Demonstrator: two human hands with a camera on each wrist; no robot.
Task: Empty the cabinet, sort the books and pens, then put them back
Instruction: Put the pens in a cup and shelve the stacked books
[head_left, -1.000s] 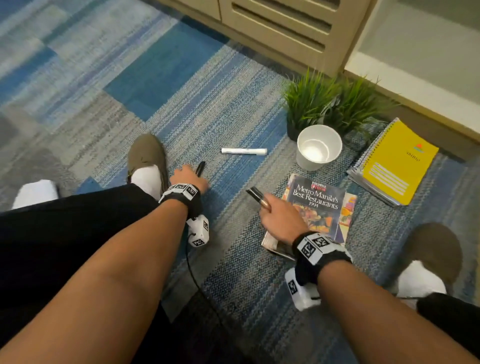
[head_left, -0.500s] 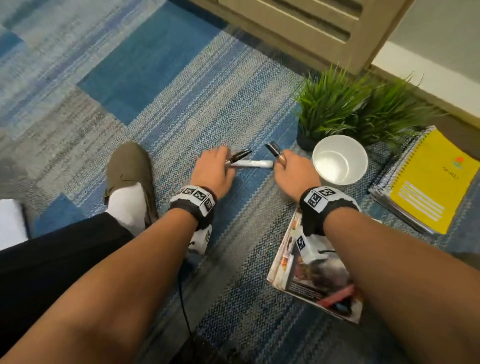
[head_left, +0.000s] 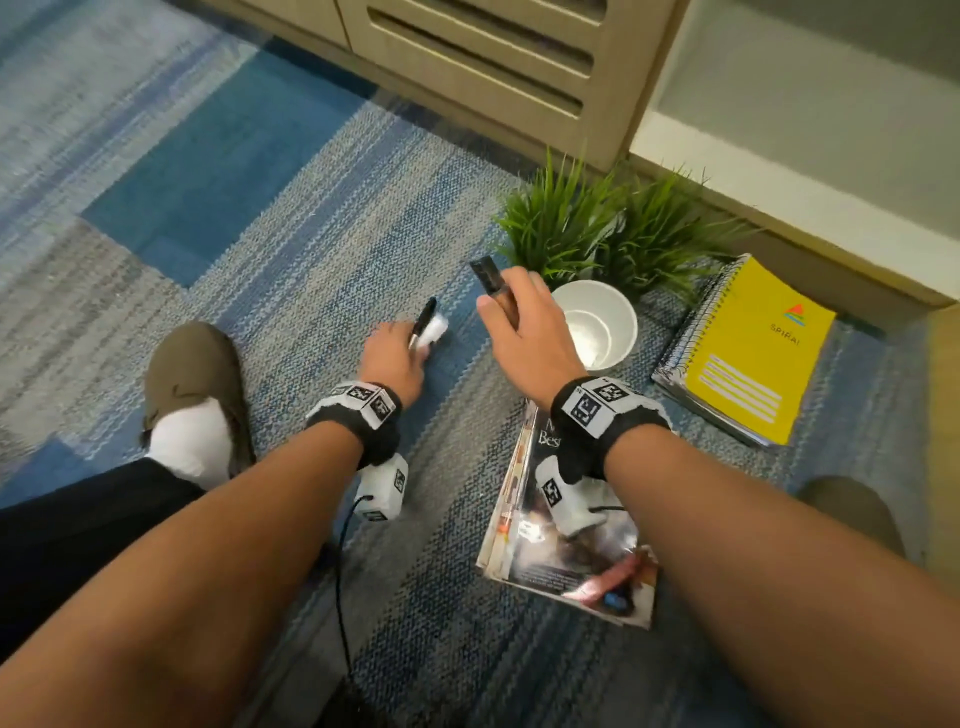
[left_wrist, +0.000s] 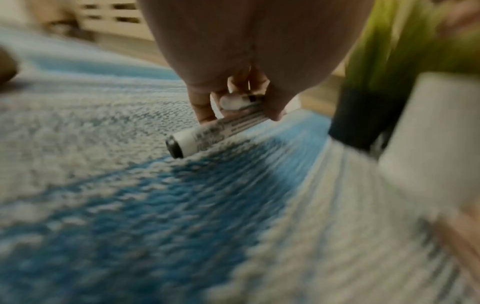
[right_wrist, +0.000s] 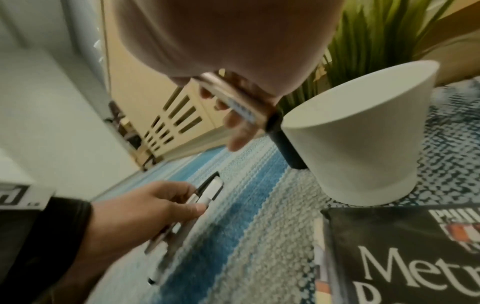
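Observation:
Low over the carpet, my left hand (head_left: 400, 353) grips a white marker (head_left: 434, 328) together with a black pen (head_left: 426, 314); the white marker (left_wrist: 207, 135) shows a printed label and a dark end. My right hand (head_left: 519, 322) is raised beside the white cup (head_left: 597, 322) and holds a gold marker with a black cap (head_left: 488, 275); that gold marker (right_wrist: 233, 98) lies across its curled fingers. A Metro Manila restaurant magazine (head_left: 566, 561) lies under my right wrist. A yellow spiral notebook (head_left: 748, 353) lies at the right.
Two green potted grass plants (head_left: 597, 223) stand behind the cup. A beige slatted cabinet (head_left: 493, 57) runs along the back, with an open white shelf (head_left: 810, 104) at the right. My shoes (head_left: 192, 374) rest on the blue and grey carpet.
My left hand has picked the white marker up off the carpet beside the black pen. My right hand has lifted and moved right, close to the cup, still holding the gold marker.

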